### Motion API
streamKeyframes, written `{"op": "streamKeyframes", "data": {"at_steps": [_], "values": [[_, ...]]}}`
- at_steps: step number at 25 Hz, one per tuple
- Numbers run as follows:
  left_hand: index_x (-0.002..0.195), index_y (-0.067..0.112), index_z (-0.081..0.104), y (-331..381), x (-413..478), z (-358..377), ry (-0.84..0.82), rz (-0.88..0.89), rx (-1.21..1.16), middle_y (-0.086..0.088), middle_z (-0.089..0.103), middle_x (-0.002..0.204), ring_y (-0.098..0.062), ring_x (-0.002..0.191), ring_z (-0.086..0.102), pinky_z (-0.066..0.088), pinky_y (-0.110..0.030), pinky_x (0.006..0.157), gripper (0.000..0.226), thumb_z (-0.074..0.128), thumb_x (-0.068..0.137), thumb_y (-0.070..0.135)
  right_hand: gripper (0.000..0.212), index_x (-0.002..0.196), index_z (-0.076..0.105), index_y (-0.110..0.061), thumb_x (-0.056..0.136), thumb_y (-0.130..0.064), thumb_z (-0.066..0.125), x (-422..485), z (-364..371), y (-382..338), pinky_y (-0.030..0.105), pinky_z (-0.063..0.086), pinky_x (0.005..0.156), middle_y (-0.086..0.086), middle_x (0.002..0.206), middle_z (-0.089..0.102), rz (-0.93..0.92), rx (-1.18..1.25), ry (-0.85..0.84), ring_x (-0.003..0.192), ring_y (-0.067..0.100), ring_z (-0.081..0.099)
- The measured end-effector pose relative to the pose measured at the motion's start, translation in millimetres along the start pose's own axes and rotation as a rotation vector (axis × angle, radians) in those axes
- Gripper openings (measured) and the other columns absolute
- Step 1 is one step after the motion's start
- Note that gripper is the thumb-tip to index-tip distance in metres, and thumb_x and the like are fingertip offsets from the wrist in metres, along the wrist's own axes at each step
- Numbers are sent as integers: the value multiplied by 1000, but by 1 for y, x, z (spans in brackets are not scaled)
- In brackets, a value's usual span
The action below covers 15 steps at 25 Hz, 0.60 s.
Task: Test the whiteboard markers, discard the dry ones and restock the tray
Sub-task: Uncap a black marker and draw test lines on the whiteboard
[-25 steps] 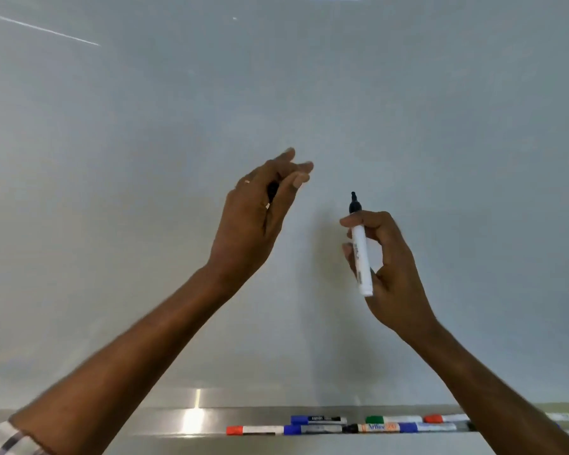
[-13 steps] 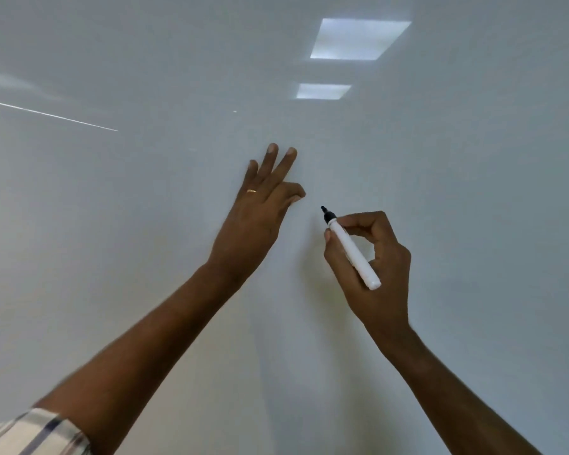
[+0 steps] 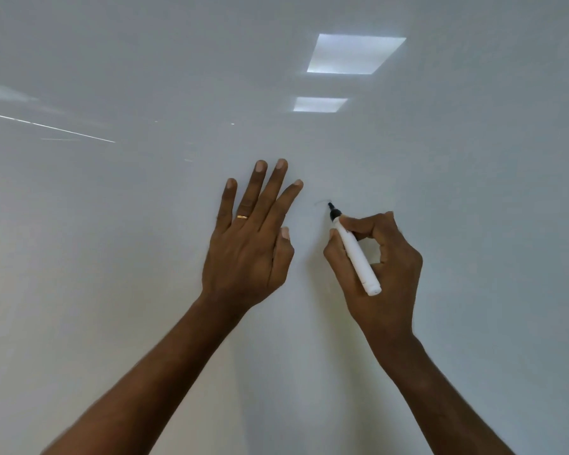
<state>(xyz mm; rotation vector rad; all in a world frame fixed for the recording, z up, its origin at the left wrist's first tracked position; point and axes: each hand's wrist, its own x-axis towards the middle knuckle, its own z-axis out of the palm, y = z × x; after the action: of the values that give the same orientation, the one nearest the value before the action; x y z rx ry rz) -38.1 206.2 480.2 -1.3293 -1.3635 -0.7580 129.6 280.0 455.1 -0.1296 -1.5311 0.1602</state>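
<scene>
The whiteboard fills the whole view. My right hand grips an uncapped white marker with a black tip, and the tip touches the board. A very faint grey stroke lies just left of the tip. My left hand rests flat on the board to the left of the marker, fingers straight and spread, a ring on one finger. The marker's cap does not show. The tray and the other markers are out of view.
Two bright ceiling-light reflections show on the board at upper right. A thin bright streak crosses the upper left. Both forearms reach up from the bottom edge.
The view has tilted up, so the tray dropped out of sight. My left hand spread flat on the board. My right hand tilted the marker and set its tip on the board.
</scene>
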Motion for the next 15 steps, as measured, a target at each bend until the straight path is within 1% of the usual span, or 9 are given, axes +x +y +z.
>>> {"op": "streamKeyframes", "data": {"at_steps": [1, 2, 4, 5, 7, 8, 11, 13, 15], "values": [[159, 17, 28, 0, 0, 0, 3, 1, 5, -6, 16, 169, -24, 158, 7, 9, -53, 127, 61, 35, 99, 25, 24, 103, 69, -4, 88, -21, 76, -4, 0, 0, 65, 47, 100, -1, 92, 70, -10, -10, -4, 82, 15, 69], [159, 16, 28, 0, 0, 0, 8, 2, 12, -6, 16, 169, -24, 158, 7, 8, -53, 127, 60, 35, 100, 23, 24, 102, 69, -3, 87, -21, 76, -8, -1, 1, 64, 45, 103, 1, 91, 70, -15, -20, -10, 80, 17, 70], [160, 14, 26, 0, 1, 3, 21, 5, 42, -6, 16, 169, -23, 158, 7, 7, -50, 128, 55, 35, 105, 20, 24, 101, 69, -3, 87, -21, 76, -15, -4, 3, 68, 47, 97, -1, 90, 70, 12, 6, -17, 80, 15, 68], [160, 13, 25, 0, 1, 4, 29, 5, 60, -6, 15, 169, -24, 158, 8, 7, -48, 128, 53, 35, 108, 19, 23, 99, 69, -3, 87, -21, 76, -20, -5, 4, 68, 46, 100, -1, 89, 69, 25, 9, -23, 79, 15, 68], [160, 11, 22, 0, -1, 5, 38, 5, 87, -7, 15, 169, -24, 157, 9, 7, -48, 128, 52, 33, 110, 19, 19, 94, 68, -3, 85, -16, 77, -38, -7, 7, 58, 35, 116, 4, 83, 69, 29, -46, -41, 74, 21, 69], [160, 11, 22, -1, -2, 5, 40, 6, 94, -7, 16, 169, -24, 157, 9, 7, -48, 128, 52, 33, 110, 19, 17, 92, 68, -2, 83, -13, 78, -49, -8, 9, 55, 31, 120, 5, 80, 68, 33, -82, -55, 71, 23, 69], [160, 13, 21, 1, -1, 3, 27, -10, 92, -6, 15, 169, -24, 157, 8, 7, -49, 128, 52, 29, 110, 23, 15, 91, 70, -5, 82, -16, 76, -81, -14, 12, 58, 30, 119, 2, 78, 67, 65, -117, -112, 70, 20, 68], [161, 13, 19, 4, -1, 1, 12, -20, 78, -6, 13, 169, -24, 158, 6, 7, -50, 128, 55, 26, 108, 27, 15, 93, 70, -10, 84, -20, 73, -89, -20, 7, 61, 31, 117, -4, 82, 68, 100, -66, -143, 72, 14, 68], [161, 12, 18, 5, -3, -1, -2, -22, 63, -6, 13, 170, -23, 158, 5, 8, -51, 128, 60, 26, 103, 26, 14, 99, 68, -14, 86, -17, 73, -77, -25, -3, 65, 41, 107, -13, 88, 69, 164, 31, -115, 76, 9, 70]]}}
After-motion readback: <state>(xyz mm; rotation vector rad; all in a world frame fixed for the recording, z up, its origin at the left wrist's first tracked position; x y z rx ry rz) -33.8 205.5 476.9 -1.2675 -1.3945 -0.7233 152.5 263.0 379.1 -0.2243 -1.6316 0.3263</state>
